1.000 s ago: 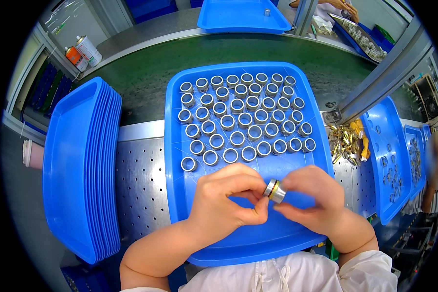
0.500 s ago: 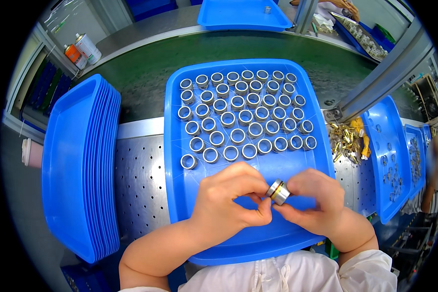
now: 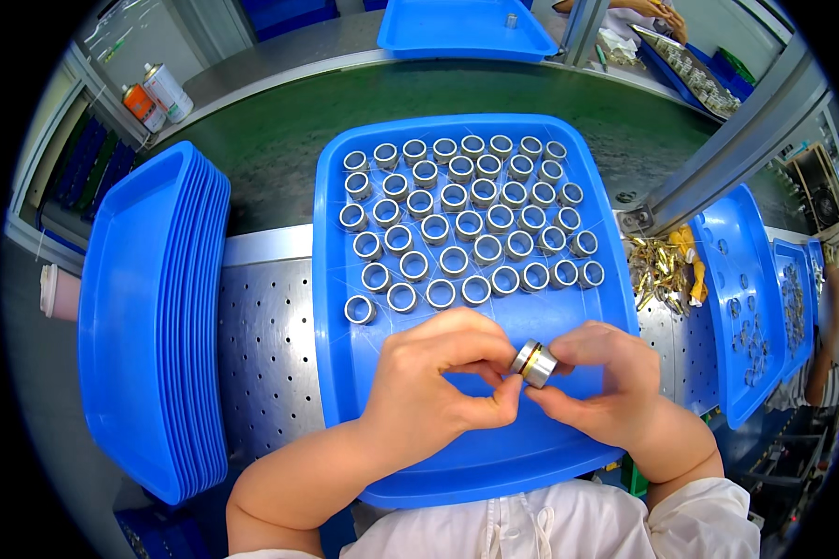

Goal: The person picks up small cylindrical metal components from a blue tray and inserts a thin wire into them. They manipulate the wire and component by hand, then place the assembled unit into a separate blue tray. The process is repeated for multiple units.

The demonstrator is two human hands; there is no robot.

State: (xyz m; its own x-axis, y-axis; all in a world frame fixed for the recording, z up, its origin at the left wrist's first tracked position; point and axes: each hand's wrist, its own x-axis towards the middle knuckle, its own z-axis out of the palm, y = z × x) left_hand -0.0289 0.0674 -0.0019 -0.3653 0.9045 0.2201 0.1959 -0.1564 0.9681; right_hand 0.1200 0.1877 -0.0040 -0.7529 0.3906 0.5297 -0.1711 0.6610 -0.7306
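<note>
A short metal cylinder (image 3: 537, 364), silver with a dark groove and a thin yellowish band near its left end, is held between both hands over the near part of a blue tray (image 3: 475, 456). My left hand (image 3: 443, 373) pinches its left end with thumb and fingertips. From the other side, my right hand (image 3: 611, 377) grips it with thumb and bent fingers. Beyond my hands, several open-topped metal rings (image 3: 469, 224) stand upright in loose rows in the tray.
A tall stack of blue trays (image 3: 149, 326) stands at the left. Brass-coloured small parts (image 3: 660, 270) lie right of the tray by a yellow cloth (image 3: 692, 265). A metal post (image 3: 736, 140) slants above. Blue trays (image 3: 741, 307) with clear rings sit far right. Another person's hands (image 3: 657, 11) show at the back.
The cylinder has turned slightly between my fingers. My right fingers have shifted a little on it and now look sharper. The rings in the tray stay in place.
</note>
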